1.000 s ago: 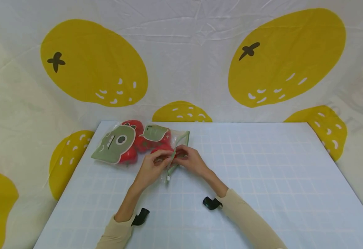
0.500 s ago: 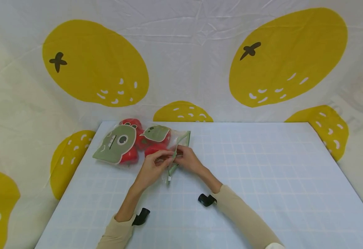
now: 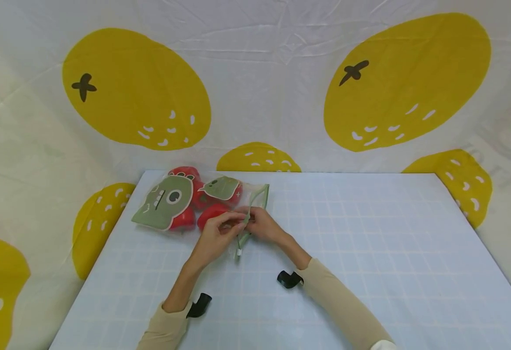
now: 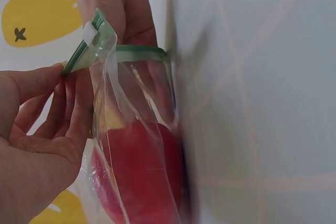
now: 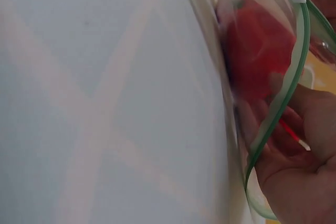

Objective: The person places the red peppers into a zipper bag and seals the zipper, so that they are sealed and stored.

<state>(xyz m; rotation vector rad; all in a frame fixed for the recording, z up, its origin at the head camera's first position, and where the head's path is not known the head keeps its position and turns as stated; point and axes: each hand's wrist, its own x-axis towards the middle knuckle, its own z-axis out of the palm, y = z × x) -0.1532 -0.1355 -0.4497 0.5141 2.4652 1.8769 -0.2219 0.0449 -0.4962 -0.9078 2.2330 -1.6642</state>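
A clear slider zip bag [image 3: 185,182] with green cartoon prints lies at the table's back left, holding several smooth red pieces. My left hand [image 3: 213,238] pinches the upper edge of its mouth, near the white slider [image 4: 90,34] in the left wrist view. Through the green-edged opening reaches my right hand [image 5: 299,156], its fingers inside the bag. Just beyond those fingers sits a red rounded piece [image 5: 257,51] with a small green spot, like a pepper or tomato. The fingers and thumb lie near its lower end; clear plastic covers part of them.
A pale blue gridded table [image 3: 369,253] extends to the right and front. Behind it hangs a white cloth [image 3: 264,97] with large yellow fruit prints. Black wrist-worn pieces [image 3: 199,305] jut from both sleeves, low over the table.
The red piece nearest the mouth has shifted left, deeper into the bag. My right hand and forearm have moved slightly left, while my left hand keeps its pinch on the edge.
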